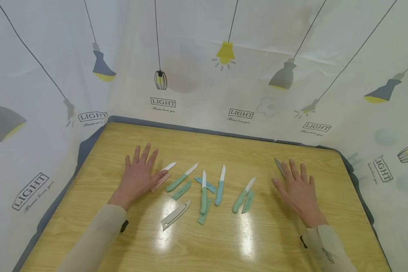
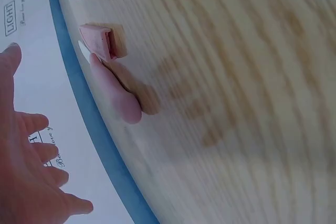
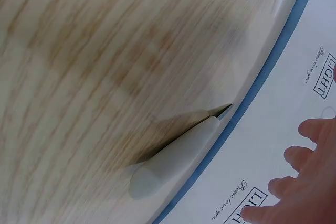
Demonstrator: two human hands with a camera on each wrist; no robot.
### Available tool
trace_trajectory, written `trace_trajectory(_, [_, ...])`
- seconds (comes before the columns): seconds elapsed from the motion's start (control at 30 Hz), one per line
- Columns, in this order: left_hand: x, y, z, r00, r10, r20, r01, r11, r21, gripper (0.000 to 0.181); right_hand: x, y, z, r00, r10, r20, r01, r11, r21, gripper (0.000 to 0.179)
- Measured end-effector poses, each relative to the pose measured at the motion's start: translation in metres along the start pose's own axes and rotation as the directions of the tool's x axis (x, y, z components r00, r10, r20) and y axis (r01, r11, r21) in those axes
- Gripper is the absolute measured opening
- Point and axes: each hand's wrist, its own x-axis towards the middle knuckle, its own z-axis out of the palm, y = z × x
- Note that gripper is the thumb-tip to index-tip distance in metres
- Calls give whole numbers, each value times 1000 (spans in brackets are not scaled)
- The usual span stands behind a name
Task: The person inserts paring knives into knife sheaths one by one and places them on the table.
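My left hand (image 1: 137, 177) hovers over the table's left side, fingers spread, holding nothing. Under it lies a pink-handled knife (image 2: 115, 93) with a white blade, beside a pink sheath (image 2: 97, 41); in the head view the hand hides the handle. Over at the right, my right hand (image 1: 299, 192) is also spread and empty above a knife with a white handle (image 3: 173, 161) and a grey blade (image 1: 279, 167). Between the hands lie a blue knife (image 1: 220, 192) and three green knives, including one (image 1: 204, 196) crossing a blue sheath (image 1: 210, 186).
Green sheaths lie by the green knives, one sheath (image 1: 248, 202) at the right of the group. A pale grey sheath (image 1: 176, 216) lies nearer the front. The wooden table (image 1: 224, 245) is bordered by a lamp-printed white curtain (image 1: 197, 94) at the back and sides.
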Motion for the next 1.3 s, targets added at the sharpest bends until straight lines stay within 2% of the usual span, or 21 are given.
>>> trace_trajectory(0.1, [-1,2,-1,1000,9,-7,-9,1000,6,85,-1,0,0,1000,0,-7,0,1000,2,77])
trace_trajectory(0.2, [-1,3,-1,999,30,-41,-30,1000,1,80,-2,-1,-1,1000,-2,-16,2,1000,1,76])
trace_trajectory(0.37, [-4,9,0,993,48,-104,-57,994,-93,64,-6,-2,0,1000,-3,-23,3,1000,14,75])
trace_trajectory(0.5, [-6,16,-1,996,29,-90,-44,984,-171,48,-9,-5,0,1000,-3,-22,3,1000,18,74])
trace_trajectory(0.67, [-8,24,3,999,32,-41,-40,978,-205,37,-11,-8,1,1000,-6,-30,7,1000,25,73])
trace_trajectory(0.97, [-11,28,15,997,76,-16,-77,990,-119,19,-15,-17,3,999,-20,-38,21,999,39,72])
trace_trajectory(1.3, [-15,30,18,991,104,-79,-108,993,-48,16,-17,-25,5,998,-41,-52,44,998,49,72])
